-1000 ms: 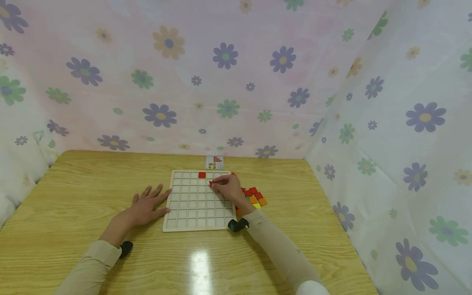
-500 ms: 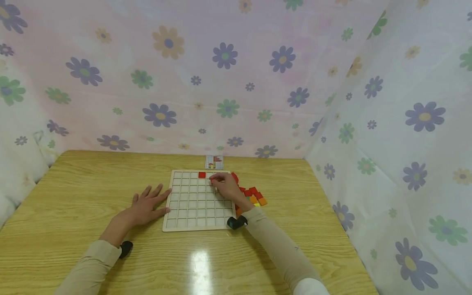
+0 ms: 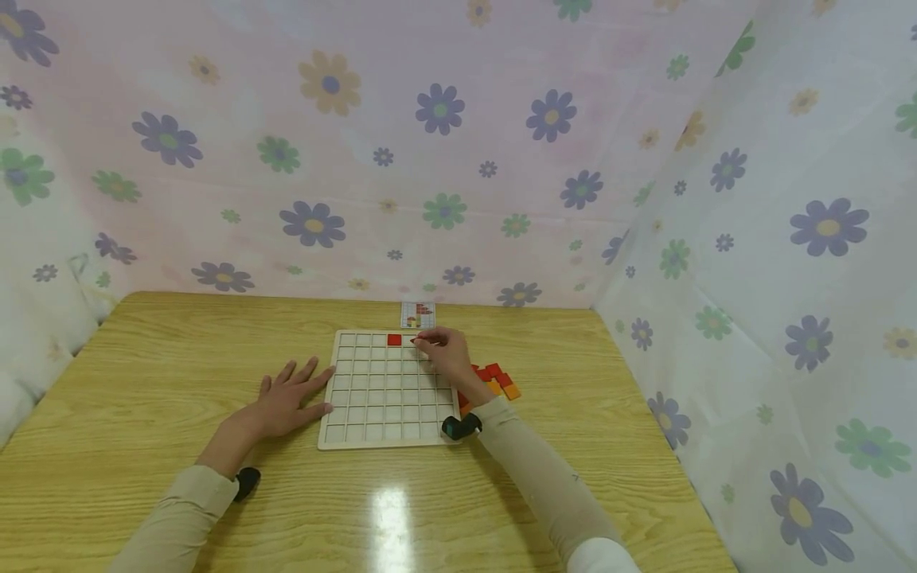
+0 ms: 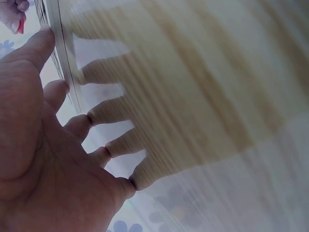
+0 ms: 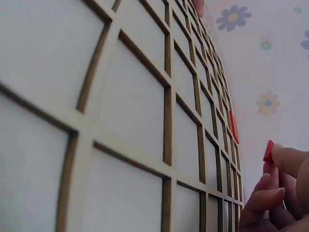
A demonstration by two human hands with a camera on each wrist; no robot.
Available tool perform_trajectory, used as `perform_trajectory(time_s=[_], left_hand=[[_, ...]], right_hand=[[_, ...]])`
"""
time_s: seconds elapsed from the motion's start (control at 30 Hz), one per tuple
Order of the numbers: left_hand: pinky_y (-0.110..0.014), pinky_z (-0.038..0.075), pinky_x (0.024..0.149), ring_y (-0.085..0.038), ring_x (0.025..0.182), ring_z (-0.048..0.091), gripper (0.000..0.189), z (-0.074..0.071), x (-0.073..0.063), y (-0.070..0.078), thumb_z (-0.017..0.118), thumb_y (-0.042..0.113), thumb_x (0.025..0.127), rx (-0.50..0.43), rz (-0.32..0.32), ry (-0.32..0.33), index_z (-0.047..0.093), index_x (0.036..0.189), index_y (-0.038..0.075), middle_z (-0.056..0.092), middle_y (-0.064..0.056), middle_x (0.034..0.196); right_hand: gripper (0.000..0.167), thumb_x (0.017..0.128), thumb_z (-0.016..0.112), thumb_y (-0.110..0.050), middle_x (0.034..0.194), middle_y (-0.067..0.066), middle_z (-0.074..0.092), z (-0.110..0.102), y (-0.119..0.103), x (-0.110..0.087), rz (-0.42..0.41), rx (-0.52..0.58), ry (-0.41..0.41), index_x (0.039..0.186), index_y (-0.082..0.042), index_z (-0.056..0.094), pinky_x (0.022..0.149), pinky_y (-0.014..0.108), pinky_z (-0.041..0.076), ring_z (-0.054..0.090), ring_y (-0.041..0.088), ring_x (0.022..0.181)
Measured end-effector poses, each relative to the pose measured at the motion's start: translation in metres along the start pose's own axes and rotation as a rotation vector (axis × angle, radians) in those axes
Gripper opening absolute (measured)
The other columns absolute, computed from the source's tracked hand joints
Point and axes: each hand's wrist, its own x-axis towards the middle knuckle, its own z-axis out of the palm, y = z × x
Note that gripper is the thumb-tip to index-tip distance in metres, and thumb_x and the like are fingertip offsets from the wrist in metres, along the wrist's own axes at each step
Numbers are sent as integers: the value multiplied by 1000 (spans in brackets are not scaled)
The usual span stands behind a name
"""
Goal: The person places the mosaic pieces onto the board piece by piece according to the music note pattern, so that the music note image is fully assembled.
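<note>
With the right hand (image 3: 447,354), from the head view: pinching a small, pointy red piece (image 3: 414,341) between thumb and finger, near the far edge of a square, pale wooden board (image 3: 372,384) full of little boxes. Held a bit to the right of a flat, square red tile (image 3: 394,340) lying in a far-row box. Cannot tell if touching the board or just above. With the left hand (image 3: 282,402): resting with fingers spread apart, holding nothing, touching the board's left side. Can also see flat red and orange tiles (image 3: 493,372) by the right wrist and a small printed card (image 3: 419,315) past the board, all on the brown, wood-patterned counter (image 3: 308,509).

From the left wrist view: can see wide-apart fingers, with the thumb on the board's edge.

From the right wrist view: can see the red piece poking out past the thumb tip. Looks stiff and hard, likely painted wood, so probably very light and not easy to break. May be a bit slippery if smooth. Best to pinch softly by two edges. Could twist or pop out if squeezed at a corner.
</note>
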Motion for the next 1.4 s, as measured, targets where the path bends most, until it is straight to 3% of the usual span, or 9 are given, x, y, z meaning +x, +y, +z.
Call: perform_trajectory(time_s=[0.2, 0.4, 0.6, 0.97, 1.4], left_hand=[[-85, 10, 104, -63, 146, 10, 71, -1, 1, 2, 60, 44, 102, -3, -5, -1, 39, 157, 7, 21, -31, 164], [-86, 11, 103, -65, 145, 11, 71, -1, 0, 2, 60, 45, 101, 3, -2, 0, 39, 157, 6, 21, -31, 163], [-85, 12, 103, -65, 145, 12, 71, -2, -1, 4, 61, 44, 101, 3, 2, 2, 39, 157, 6, 22, -32, 163], [-85, 11, 103, -64, 145, 12, 70, -3, -2, 5, 61, 43, 101, 4, -4, 1, 39, 157, 6, 22, -31, 163], [-86, 12, 103, -65, 145, 13, 70, -3, -2, 5, 61, 44, 101, 7, -6, 3, 40, 157, 6, 22, -32, 162]], right_hand=[[18, 97, 71, -11, 99, 18, 74, -1, 0, 4, -8, -17, 67, 109, 2, 76, 64, 21, 51, 68, 26, 84], [15, 95, 74, -8, 97, 21, 76, -1, -3, 5, 6, -6, 65, 103, 3, 79, 67, 27, 59, 73, 32, 82], [14, 94, 72, -3, 99, 23, 76, 3, -4, 13, 13, -40, 53, 103, 7, 77, 67, 29, 60, 75, 35, 84], [9, 94, 74, -8, 95, 15, 75, 10, 2, 22, 10, -218, 19, 96, 0, 78, 68, 27, 55, 71, 24, 82], [12, 94, 76, -14, 93, 13, 75, 13, 5, 25, 8, -282, 2, 94, -3, 79, 69, 28, 56, 69, 20, 80]])
